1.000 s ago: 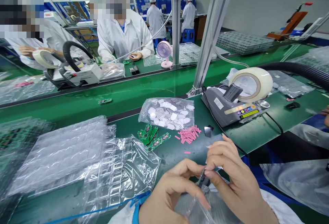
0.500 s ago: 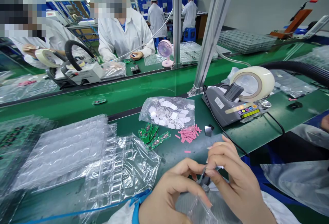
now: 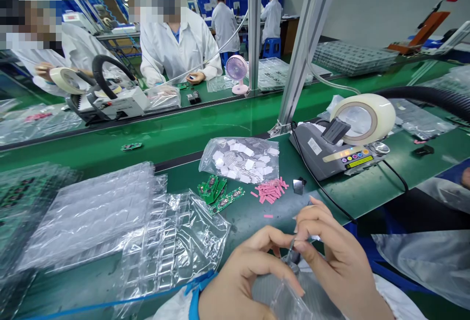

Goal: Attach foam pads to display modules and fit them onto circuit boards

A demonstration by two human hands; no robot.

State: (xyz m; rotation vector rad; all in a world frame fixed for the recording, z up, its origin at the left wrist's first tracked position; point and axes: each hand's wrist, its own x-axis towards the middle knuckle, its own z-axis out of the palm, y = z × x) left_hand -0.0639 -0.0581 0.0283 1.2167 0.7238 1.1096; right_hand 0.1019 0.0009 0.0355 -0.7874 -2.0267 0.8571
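Note:
In the lower middle, my left hand (image 3: 246,268) and my right hand (image 3: 336,256) meet at the fingertips. Both pinch a small, dark, shiny piece (image 3: 292,256), mostly hidden by the fingers, so I cannot tell its kind. Clear plastic (image 3: 286,300) lies below it, under my left hand's fingers. Just beyond the hands are one pink strip (image 3: 268,216), a pile of pink strips (image 3: 270,191) and a small silvery piece (image 3: 298,186). Green circuit boards (image 3: 220,195) lie left of the pile, in front of a clear bag of white pieces (image 3: 240,160).
A grey tape dispenser (image 3: 330,151) with a large tape roll stands at right. Clear plastic trays (image 3: 95,212) are stacked at left. Behind a dark rail runs a green conveyor belt (image 3: 220,121) carrying a circuit board (image 3: 131,146). A co-worker (image 3: 179,45) sits across it beside a pink fan (image 3: 238,72).
The circuit board on the conveyor belt has moved left. Both my hands keep nearly the same pinch on the dark piece, and my right fingertips have shifted slightly. The view has tilted a little.

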